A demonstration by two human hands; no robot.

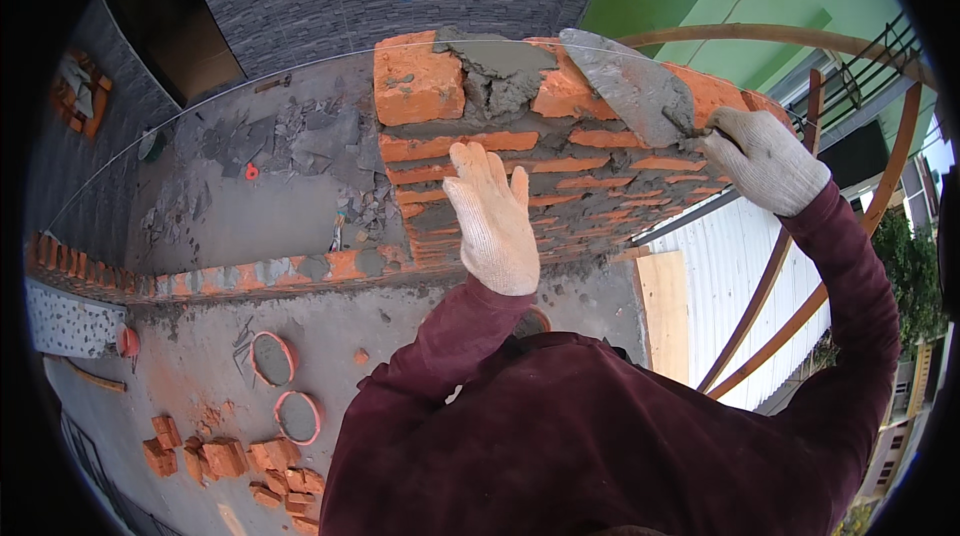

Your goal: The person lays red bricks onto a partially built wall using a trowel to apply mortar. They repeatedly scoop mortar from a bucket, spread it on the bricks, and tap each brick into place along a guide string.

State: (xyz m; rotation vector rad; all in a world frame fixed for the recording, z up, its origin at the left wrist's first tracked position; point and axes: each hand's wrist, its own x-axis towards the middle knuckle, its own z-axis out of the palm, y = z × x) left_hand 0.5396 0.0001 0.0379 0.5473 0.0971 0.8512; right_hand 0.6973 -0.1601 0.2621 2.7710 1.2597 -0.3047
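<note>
My right hand, in a pale knit work glove, is closed round the handle of a bricklaying trowel. The trowel's grey, mortar-smeared blade lies against the top of a brick wall, over the orange bricks there. My left hand, gloved the same way, is held up before the wall's face with its fingers stretched out and nothing in it. At the wall's top left end sits an orange brick. Wet grey mortar fills the gap to its right and bulges down the face.
A thin string line runs across the wall top. Low brickwork extends to the left. Two mortar buckets and loose bricks are on the floor at lower left. Curved wooden poles stand at right beside a white corrugated sheet.
</note>
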